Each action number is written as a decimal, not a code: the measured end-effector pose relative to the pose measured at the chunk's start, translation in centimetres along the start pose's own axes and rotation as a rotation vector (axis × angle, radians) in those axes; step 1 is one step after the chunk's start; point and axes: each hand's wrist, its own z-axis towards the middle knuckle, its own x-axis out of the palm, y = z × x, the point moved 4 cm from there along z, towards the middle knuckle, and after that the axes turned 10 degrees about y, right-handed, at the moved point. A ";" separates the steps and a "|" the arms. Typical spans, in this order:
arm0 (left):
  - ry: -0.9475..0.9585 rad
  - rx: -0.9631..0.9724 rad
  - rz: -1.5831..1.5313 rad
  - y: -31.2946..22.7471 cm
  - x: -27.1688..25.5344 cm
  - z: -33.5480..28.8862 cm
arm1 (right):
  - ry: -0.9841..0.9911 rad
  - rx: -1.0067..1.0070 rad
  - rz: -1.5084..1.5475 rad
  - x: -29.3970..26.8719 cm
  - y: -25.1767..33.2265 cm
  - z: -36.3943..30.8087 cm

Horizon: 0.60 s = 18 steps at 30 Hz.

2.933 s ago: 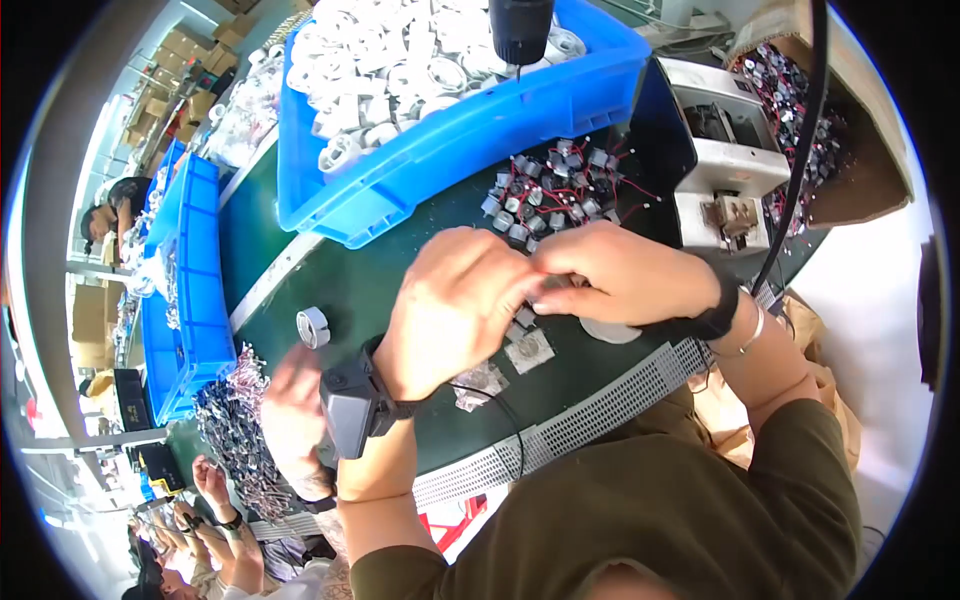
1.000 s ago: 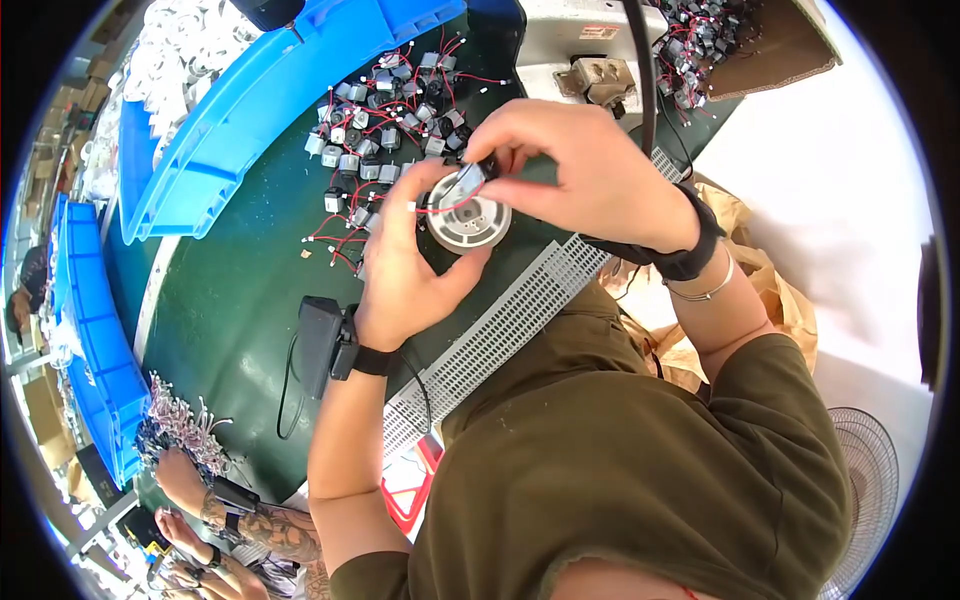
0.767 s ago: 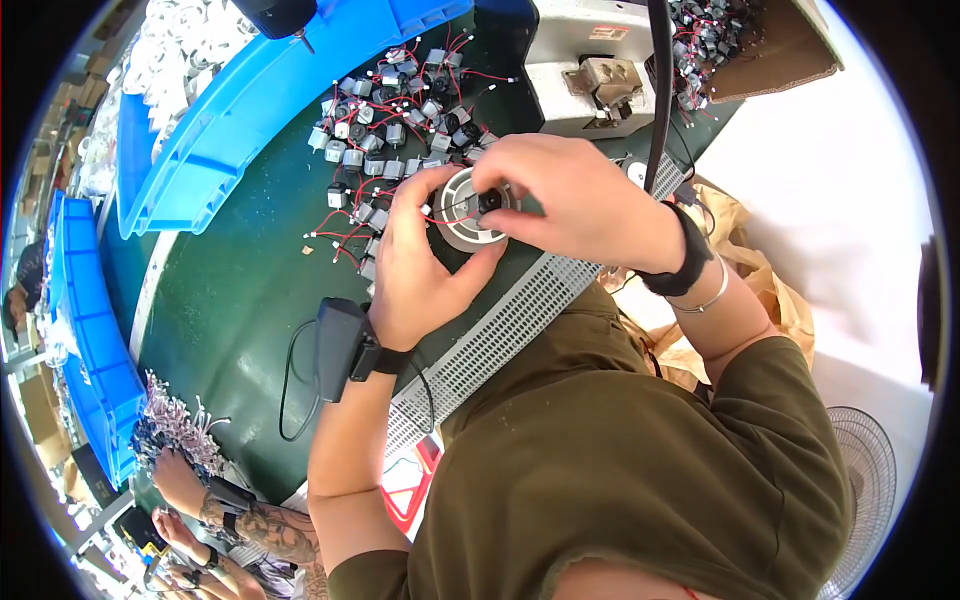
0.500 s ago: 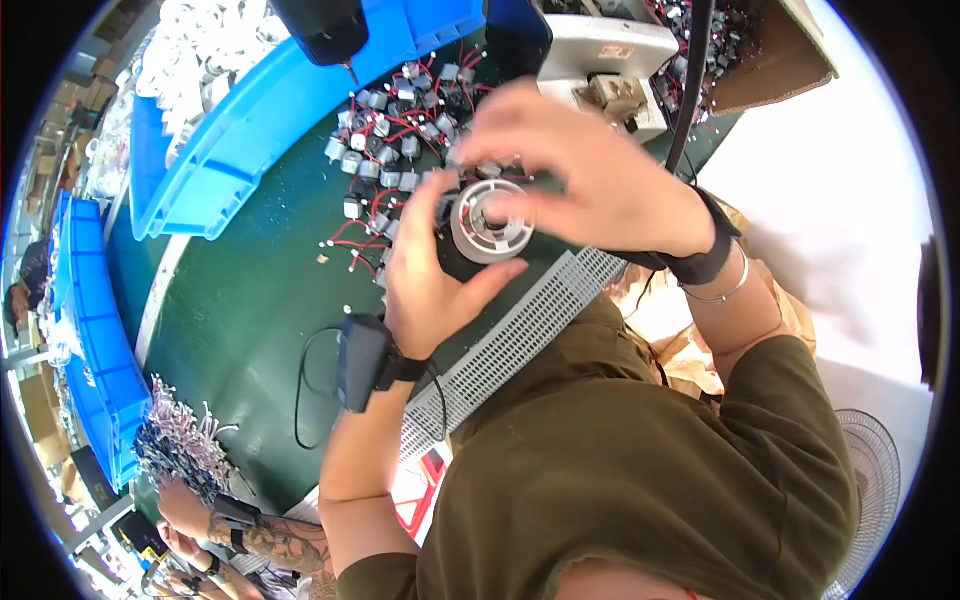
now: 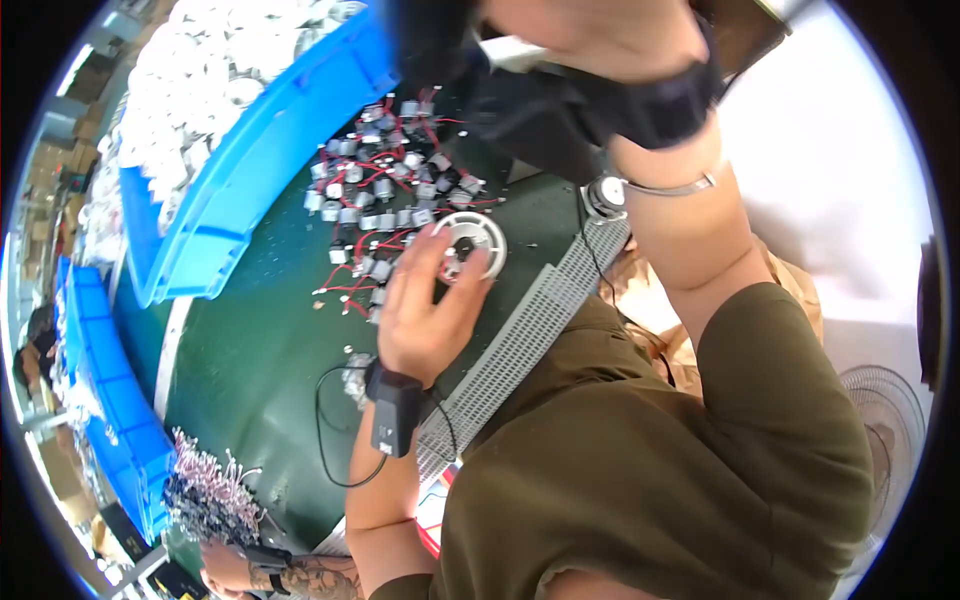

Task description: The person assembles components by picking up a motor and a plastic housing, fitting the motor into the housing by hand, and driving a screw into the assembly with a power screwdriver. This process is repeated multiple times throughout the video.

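Observation:
A round white plastic housing [image 5: 490, 232] with a ringed rim lies on the green table, with something dark and red wires inside it. My left hand [image 5: 425, 310] grips it, fingertips and thumb over the near side of its rim. Beyond it spreads a heap of small motors [image 5: 385, 190] with red wires. At the top, my right hand [image 5: 610, 35] is raised, smeared by motion, its fingers cut off or hidden. Close to that hand is a dark, blurred tool-like shape [image 5: 430, 40], and I cannot tell whether the two touch.
A blue bin [image 5: 215, 235] heaped with white parts [image 5: 190, 100] stands at the left. A grey perforated strip [image 5: 510, 335] runs along the table's near edge, with another round part [image 5: 605, 195] at its far end. A co-worker's hand [image 5: 225, 568] is beside bundled wires [image 5: 215, 490].
My right hand has left the housing and risen toward the top of the view. My left hand has shifted its fingers onto the housing's rim. The view has also turned slightly.

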 end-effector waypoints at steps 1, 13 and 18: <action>0.012 -0.008 -0.002 0.2 -0.1 -0.1 | -0.105 0.025 -0.054 -0.6 0.9 -1.3; 0.001 -0.035 -0.058 1.0 0.5 -0.9 | -0.480 0.183 -0.199 -6.1 0.2 -10.4; 0.013 -0.045 -0.053 1.0 0.6 -1.1 | -0.420 0.145 -0.121 -6.2 -0.8 -10.7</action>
